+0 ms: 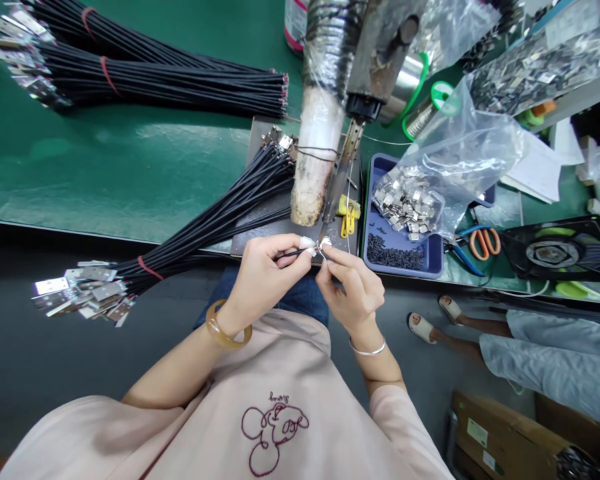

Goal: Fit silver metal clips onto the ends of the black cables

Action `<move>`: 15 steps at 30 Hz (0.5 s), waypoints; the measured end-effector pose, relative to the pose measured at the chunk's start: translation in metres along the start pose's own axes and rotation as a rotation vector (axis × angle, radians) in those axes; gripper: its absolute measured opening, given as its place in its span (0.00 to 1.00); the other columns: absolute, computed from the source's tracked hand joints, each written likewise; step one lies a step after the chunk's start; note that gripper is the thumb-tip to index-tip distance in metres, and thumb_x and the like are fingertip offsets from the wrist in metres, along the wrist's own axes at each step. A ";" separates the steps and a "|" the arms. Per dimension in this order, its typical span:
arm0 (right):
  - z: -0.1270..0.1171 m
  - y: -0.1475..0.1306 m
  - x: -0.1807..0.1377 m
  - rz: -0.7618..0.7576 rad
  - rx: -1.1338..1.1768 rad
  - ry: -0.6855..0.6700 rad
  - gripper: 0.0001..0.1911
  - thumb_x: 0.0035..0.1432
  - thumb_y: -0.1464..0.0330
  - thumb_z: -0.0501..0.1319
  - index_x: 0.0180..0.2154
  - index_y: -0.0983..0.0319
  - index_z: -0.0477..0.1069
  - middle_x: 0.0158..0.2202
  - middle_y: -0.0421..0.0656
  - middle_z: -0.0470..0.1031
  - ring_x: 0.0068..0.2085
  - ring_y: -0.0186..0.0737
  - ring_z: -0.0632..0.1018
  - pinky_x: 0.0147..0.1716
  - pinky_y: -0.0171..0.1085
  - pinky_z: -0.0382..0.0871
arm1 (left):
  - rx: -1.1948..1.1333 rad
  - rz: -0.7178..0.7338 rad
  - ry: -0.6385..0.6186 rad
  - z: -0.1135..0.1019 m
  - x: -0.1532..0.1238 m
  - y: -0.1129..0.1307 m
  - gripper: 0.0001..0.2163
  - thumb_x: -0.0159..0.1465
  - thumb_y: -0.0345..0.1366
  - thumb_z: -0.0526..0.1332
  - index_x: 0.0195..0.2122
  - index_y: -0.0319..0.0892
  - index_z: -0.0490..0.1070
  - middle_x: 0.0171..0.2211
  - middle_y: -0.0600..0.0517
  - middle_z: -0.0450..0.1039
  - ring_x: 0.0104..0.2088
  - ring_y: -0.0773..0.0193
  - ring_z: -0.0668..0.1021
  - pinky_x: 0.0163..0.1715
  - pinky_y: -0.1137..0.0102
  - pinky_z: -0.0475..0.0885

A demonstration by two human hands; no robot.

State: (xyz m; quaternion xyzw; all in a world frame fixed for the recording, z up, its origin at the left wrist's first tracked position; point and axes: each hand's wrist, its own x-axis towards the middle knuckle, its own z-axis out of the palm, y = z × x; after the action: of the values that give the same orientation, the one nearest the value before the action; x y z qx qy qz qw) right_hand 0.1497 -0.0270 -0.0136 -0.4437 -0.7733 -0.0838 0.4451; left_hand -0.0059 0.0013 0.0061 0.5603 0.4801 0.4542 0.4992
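My left hand [267, 270] is closed, with thumb and forefinger pinching a black cable [287, 254] close to its stripped end. My right hand [353, 283] is closed too, its fingertips meeting that cable end and pinching something small that I cannot make out. Just above the fingertips comes the tip of a soldering iron [344, 163], pointing down from a fixed mount. Beside it hangs a tube wrapped in plastic film [316, 160]. To the left, a bundle of black cables [215, 207] with metal USB plugs [93, 290] lies over the bench edge, tied with a red band.
A blue tray [437, 265] holds a bag of metal connectors [407, 203] and small black pieces. Pliers [484, 241], a black fan [563, 252] and solder spools [425, 113] stand right. More tied cables [180, 83] lie back left. Another person's legs [545, 347] show at right.
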 end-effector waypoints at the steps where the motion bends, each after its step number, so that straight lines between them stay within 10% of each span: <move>1: 0.000 0.000 0.000 -0.002 -0.002 0.000 0.12 0.58 0.79 0.66 0.39 0.57 0.70 0.42 0.46 0.86 0.41 0.38 0.86 0.39 0.33 0.83 | -0.002 -0.004 -0.001 0.000 0.000 0.000 0.06 0.58 0.31 0.63 0.27 0.38 0.78 0.19 0.57 0.67 0.19 0.74 0.62 0.19 0.78 0.61; 15: -0.013 -0.003 0.014 0.468 0.343 -0.132 0.05 0.62 0.74 0.64 0.34 0.59 0.74 0.42 0.42 0.83 0.40 0.36 0.85 0.35 0.33 0.83 | 0.164 0.139 -0.035 -0.003 -0.005 -0.005 0.08 0.62 0.29 0.62 0.30 0.37 0.81 0.23 0.53 0.70 0.23 0.72 0.69 0.21 0.78 0.64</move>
State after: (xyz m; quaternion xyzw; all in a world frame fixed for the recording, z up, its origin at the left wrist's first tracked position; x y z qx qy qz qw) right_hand 0.1523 -0.0270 0.0053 -0.5329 -0.6800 0.1819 0.4696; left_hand -0.0102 -0.0027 0.0014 0.6391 0.4669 0.4371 0.4272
